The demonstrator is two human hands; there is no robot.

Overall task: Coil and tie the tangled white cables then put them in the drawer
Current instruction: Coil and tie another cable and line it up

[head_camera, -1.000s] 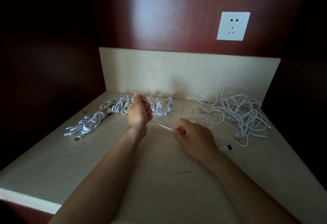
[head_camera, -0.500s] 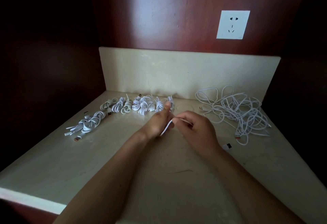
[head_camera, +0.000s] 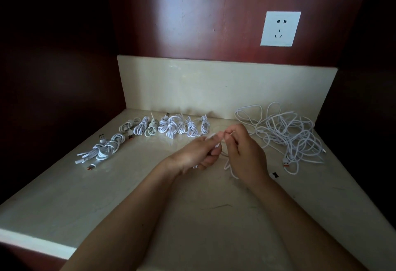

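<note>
You are well into the job, but far from the end. A row of tied coils lies along the back of the table, and one more bundle sits nearer the left edge. The tangled pile on the right lies loose and unsorted. Nothing has gone into a drawer, and no drawer is in view.

Your left hand and right hand meet just in front of the row. Both have their fingers curled, pinching one white cable between them, and a loop of it hangs below the right hand. Your fingers hide how much of it is wound. You cannot tell whether it runs back into the pile. In the dim light the coils in the row blur together, so their count is unsure.
</note>
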